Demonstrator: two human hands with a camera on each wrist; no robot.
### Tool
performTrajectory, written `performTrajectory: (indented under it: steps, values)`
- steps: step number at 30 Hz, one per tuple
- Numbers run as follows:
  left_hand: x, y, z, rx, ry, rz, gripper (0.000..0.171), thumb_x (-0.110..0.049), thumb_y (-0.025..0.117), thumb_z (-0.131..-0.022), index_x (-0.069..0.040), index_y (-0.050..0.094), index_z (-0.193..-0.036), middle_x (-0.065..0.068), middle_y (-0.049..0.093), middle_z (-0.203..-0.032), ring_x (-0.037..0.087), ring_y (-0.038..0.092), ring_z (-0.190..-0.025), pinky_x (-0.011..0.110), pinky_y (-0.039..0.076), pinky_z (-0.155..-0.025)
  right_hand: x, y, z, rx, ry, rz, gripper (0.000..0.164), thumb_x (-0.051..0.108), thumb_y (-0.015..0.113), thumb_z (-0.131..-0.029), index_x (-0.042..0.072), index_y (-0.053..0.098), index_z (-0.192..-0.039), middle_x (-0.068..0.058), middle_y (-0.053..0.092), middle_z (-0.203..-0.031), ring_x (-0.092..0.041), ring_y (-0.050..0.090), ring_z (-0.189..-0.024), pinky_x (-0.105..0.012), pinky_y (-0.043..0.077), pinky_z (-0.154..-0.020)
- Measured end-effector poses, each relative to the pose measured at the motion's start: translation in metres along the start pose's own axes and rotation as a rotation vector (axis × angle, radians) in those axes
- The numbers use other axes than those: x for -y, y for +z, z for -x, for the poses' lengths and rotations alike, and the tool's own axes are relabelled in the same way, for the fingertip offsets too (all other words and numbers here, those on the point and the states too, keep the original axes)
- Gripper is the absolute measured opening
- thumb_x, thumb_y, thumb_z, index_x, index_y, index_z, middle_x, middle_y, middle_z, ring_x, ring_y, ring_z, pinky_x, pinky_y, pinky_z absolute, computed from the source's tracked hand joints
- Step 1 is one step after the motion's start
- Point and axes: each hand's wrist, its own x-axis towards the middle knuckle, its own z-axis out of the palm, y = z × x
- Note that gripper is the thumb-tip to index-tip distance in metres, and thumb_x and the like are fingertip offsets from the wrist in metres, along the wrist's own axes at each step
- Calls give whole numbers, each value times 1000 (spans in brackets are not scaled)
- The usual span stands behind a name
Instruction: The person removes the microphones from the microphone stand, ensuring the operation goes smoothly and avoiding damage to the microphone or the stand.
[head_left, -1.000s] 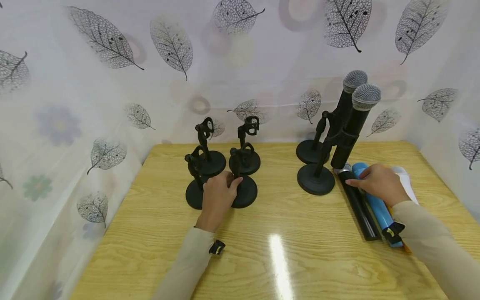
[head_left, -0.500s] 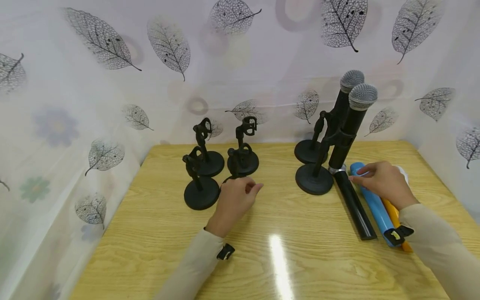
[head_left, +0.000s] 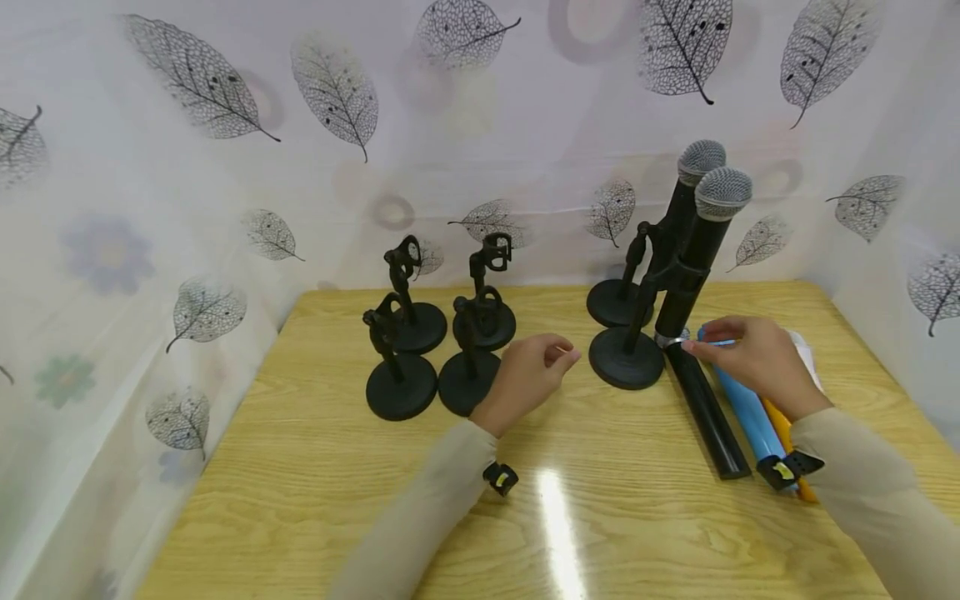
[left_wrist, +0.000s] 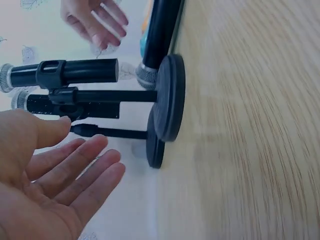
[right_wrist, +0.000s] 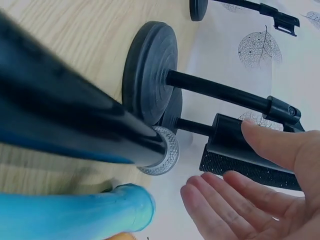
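My left hand [head_left: 528, 375] is over the table just right of the front right bare microphone stand [head_left: 468, 379], its fingers loosely bent and holding nothing. In the left wrist view its palm and fingers [left_wrist: 85, 175] show, with two stands beyond. My right hand [head_left: 765, 362] hovers over the head end of a blue microphone [head_left: 746, 408], thumb and fingers apart and empty. A black microphone [head_left: 708, 417] lies just left of the blue one. Behind them a black microphone [head_left: 693, 267] is held tilted in a stand with a round base [head_left: 626, 358]; another microphone [head_left: 701, 162] stands behind it.
Several bare black stands [head_left: 401, 387] are grouped at the left. An orange item [head_left: 783, 425] and a white one [head_left: 806, 354] lie partly hidden under the right arm. A leaf-patterned cloth [head_left: 450, 125] hangs behind the wooden table [head_left: 315, 492].
My left hand has come away from the front right bare stand and moved right. The right hand has shifted only slightly, staying above the lying microphones.
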Motion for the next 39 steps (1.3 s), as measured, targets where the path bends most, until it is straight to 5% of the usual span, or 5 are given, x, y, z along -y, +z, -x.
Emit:
performTrajectory:
  steps: [10,14,18,27,39]
  values:
    - [-11,35,-35,-28,34,56,32,-29,62,-103,-9,70,-126,3,74,-114,7,71,-97,16,52,-79,9,4,-10,-57,2,-69,71,51,68,-95,-10,60,-131,-32,63,-126,-49,62,-111,-61,49,-87]
    - [-15,51,-48,-55,21,62,34,-27,62,-103,-7,67,-130,4,74,-115,8,70,-100,18,53,-82,7,7,-10,-96,-7,-135,69,49,70,-94,-8,60,-131,-30,62,-128,-44,65,-108,-34,56,-77]
    - [-17,63,-59,-69,2,90,38,-26,62,-103,-5,64,-135,5,73,-119,10,69,-105,20,52,-86,3,11,-12,-103,4,-223,69,48,72,-93,-6,59,-134,-29,61,-131,-43,64,-112,-9,45,-65]
    - [-25,80,-76,-38,-61,179,51,-34,59,-104,-9,52,-148,5,64,-136,12,59,-124,26,47,-101,-1,14,-12,-84,40,-362,76,47,71,-94,-2,48,-146,-27,50,-145,-46,51,-130,-6,44,-71]
    - [-26,93,-84,-76,-3,185,26,-29,55,-106,-9,67,-119,-4,61,-85,9,55,-74,16,42,-67,4,15,-12,-83,38,-415,80,46,70,-95,0,39,-153,-26,45,-151,-44,47,-134,-11,49,-80]
